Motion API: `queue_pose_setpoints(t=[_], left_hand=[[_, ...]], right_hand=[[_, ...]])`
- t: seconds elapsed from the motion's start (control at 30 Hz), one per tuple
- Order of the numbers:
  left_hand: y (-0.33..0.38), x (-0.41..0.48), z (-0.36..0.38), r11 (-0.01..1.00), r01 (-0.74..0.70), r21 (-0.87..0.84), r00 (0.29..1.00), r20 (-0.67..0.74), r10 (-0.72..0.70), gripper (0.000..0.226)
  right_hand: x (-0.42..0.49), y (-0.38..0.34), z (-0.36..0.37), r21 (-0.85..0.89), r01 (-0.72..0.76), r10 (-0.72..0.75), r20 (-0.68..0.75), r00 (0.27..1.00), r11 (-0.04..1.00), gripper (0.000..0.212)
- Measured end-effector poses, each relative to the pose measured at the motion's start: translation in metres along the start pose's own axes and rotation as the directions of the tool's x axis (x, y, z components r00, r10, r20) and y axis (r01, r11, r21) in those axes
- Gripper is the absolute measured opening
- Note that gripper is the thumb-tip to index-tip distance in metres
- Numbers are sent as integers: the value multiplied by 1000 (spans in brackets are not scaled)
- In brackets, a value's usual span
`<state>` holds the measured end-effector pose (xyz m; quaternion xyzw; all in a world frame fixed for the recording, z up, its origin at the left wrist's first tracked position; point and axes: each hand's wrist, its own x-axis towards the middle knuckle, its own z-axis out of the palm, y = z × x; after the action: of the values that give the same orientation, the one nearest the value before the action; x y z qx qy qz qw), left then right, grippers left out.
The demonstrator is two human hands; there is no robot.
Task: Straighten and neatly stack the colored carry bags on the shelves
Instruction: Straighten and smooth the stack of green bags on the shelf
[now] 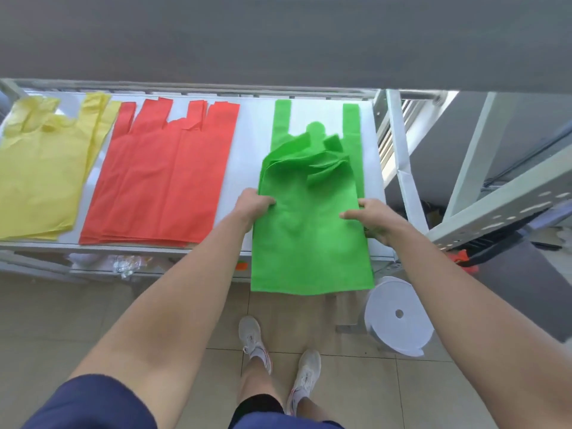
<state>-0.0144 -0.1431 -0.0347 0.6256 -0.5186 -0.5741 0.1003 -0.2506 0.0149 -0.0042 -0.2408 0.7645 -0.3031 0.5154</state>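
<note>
- Three colour groups sit on the white shelf [247, 140]. The yellow bags [40, 181] are far left, with fanned edges and rumpled handles. The red bags [161, 174] lie just beside them, flat but with splayed handles. Green is on the right.
- The left grip [255, 203] pinches the left edge of the green bundle [309, 236], fingers curled onto the fabric.
- The green bundle lies half on the shelf, and its near end hangs over the front rail toward the floor. The handles at its far end are crumpled and folded back.
- A flat green bag [282, 119] lies under it with straight handles pointing to the back.
- The right grip [370, 218] holds the right edge, thumb on top and the other fingers curled round it.
- Step in hand, my read: squaring up the green bundle. Yellow needs the most tidying; red needs its handles lined up.
- The next move calls for sliding the bundle back until it is fully on the shelf, lining it up on the flat green bag, then smoothing the handles out. The fabric looks thin and likely to slip between layers, so keep both edges held until it lands.
- Room: a lower shelf [46, 267] carries some clear plastic [130, 264].
- Below are a tiled floor [185, 320] and the person's shoes [253, 335].
- A white roll [399, 323] stands on the floor right of the feet.
- A metal upright [399, 162] closes the shelf's right end, and a dark panel [278, 41] runs above.
</note>
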Motion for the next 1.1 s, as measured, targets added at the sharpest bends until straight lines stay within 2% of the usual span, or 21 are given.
queue_pose_setpoints(t=[0.1, 0.2, 0.3, 0.4, 0.5, 0.57, 0.63, 0.73, 0.8, 0.9, 0.93, 1.0, 1.1], left_hand=[[-9, 6, 3, 994, -78, 74, 993, -85, 84, 25], [6, 10, -4, 889, -244, 387, 936, -147, 321, 43], [32, 20, -12, 785, -359, 505, 891, -67, 450, 48], [48, 46, -12, 689, -405, 601, 868, 16, 496, 47], [53, 72, -4, 627, -441, 643, 829, 24, 558, 42], [53, 86, 0, 626, -467, 625, 801, -1, 599, 26], [53, 93, 2, 666, -520, 535, 780, -20, 625, 13], [61, 91, 2, 787, -593, 171, 794, -43, 607, 21], [77, 91, -3, 803, -594, -48, 804, 2, 594, 26], [112, 103, -6, 826, -489, -279, 841, 100, 531, 17], [120, 113, -4, 848, -439, -297, 865, 114, 488, 18], [125, 141, 1, 907, -372, -196, 911, 111, 397, 22], [118, 187, 8, 955, -297, -18, 955, -5, 297, 24]], right_hand=[[11, -3, 0, 79, -5, 12, -90, 996, 997, 75], [20, -18, 0, 53, 45, -34, -197, 980, 998, 65], [29, -34, 0, -24, 78, -81, -243, 967, 997, 64], [51, -50, -3, -150, 128, -165, -273, 948, 980, 66], [78, -65, -6, -278, 172, -259, -314, 913, 945, 61], [97, -70, -5, -307, 187, -288, -329, 899, 933, 60], [114, -71, -3, -267, 210, -299, -356, 885, 941, 56], [124, -71, -7, -90, 297, -308, -411, 858, 950, 38], [129, -75, -18, 69, 399, -335, -425, 841, 915, 30], [148, -93, -42, 125, 453, -353, -462, 814, 882, 17], [160, -97, -48, 109, 436, -338, -475, 812, 894, 25], [183, -98, -52, 52, 346, -278, -490, 826, 937, 47], [216, -92, -57, -105, 249, -266, -523, 810, 963, 50]])
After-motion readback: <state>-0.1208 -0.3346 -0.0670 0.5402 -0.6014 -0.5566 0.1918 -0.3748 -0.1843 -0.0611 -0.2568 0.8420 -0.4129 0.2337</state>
